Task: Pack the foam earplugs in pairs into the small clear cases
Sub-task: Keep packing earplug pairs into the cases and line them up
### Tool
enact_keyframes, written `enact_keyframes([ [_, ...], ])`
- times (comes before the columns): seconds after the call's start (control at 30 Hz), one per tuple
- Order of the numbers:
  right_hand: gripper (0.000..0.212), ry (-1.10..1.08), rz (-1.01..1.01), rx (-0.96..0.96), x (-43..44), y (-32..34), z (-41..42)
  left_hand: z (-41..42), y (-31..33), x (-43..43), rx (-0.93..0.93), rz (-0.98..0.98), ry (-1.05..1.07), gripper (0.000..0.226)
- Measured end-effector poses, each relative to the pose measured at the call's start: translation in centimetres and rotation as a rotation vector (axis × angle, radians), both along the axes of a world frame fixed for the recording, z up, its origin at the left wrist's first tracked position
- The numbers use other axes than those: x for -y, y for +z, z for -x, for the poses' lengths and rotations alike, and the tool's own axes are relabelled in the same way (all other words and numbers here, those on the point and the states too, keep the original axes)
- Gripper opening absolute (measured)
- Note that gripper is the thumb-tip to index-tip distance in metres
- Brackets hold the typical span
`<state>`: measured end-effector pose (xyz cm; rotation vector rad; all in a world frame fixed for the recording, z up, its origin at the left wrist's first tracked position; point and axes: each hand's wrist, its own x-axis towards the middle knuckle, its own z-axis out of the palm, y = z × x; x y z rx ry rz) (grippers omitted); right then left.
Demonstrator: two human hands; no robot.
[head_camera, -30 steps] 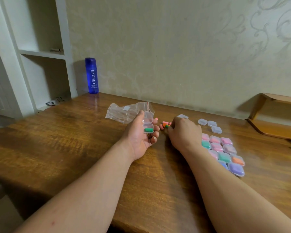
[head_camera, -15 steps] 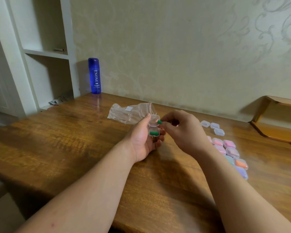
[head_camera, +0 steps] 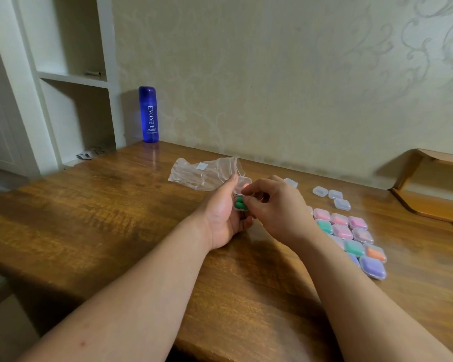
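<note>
Clear case [head_camera: 242, 184], 2 green earplugs [head_camera: 239, 204], between gripping left hand [head_camera: 220, 218] and pinching right hand [head_camera: 277, 208]

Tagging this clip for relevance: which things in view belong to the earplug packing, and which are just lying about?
Job in hand: open case with green earplugs, held in the left hand; right hand at it; filled cases; empty cases.

Lying about: plastic bag; blue bottle; papers; wooden tray.

Patterned beige wall [head_camera: 272, 74], white shelves [head_camera: 71, 79] L, wood table [head_camera: 89, 218].
</note>
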<state>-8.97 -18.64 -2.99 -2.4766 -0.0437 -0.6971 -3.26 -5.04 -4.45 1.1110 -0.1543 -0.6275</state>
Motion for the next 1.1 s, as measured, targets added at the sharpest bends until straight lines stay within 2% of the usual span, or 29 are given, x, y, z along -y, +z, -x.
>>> enact_keyframes([
  [0.1,0.012,0.005,-0.027,0.002,0.1,0.1,0.0,-0.1,0.0,0.0,-0.004,0.006,-0.01,0.063],
  [0.3,0.016,-0.072,-0.392,0.076,1.9,0.9,-0.3,0.1,0.1,-0.3,-0.033,0.012,-0.091,0.07],
  [0.5,0.032,0.016,-0.53,-0.027,1.8,0.7,-0.1,0.8,0.5,-0.5,-0.04,0.034,-0.193,0.076],
  [0.67,0.035,0.042,-0.416,-0.025,1.4,1.3,0.6,0.4,0.4,-0.6,-0.098,0.081,-0.155,0.079],
  [0.9,0.003,0.139,-0.131,-0.166,0.9,0.9,0.4,-0.2,0.1,-0.8,-0.088,0.101,-0.152,0.088],
  [1.1,0.028,0.119,-0.038,-0.171,0.7,0.7,0.5,-0.2,0.1,-0.7,-0.071,0.109,-0.183,0.075],
])
